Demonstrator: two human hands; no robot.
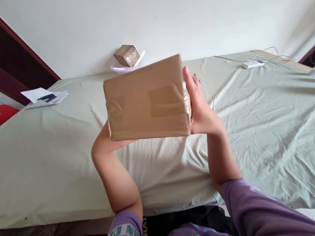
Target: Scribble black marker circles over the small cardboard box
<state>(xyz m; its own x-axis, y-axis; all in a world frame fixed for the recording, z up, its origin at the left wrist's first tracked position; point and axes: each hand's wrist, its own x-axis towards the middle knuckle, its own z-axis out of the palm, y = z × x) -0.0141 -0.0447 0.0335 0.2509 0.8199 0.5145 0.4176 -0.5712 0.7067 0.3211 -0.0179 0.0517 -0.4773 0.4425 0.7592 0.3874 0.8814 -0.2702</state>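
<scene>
A brown cardboard box [143, 100] with clear tape across its side is held up between my two hands, above the cloth-covered surface. My right hand [201, 106] presses against the box's right end, thumb upward along the edge. My left hand [106, 138] supports the lower left of the box; its fingers are mostly hidden behind and beneath it. The box's left end stands a little lower at the top edge than its right end.
A pale green cloth [55, 162] covers the wide surface, wrinkled at right. By the wall, a smaller taped box [126, 55] rests on a whitish plastic container [117, 68]. Papers [46, 97] lie at left, a white power strip [252, 64] with cables at right.
</scene>
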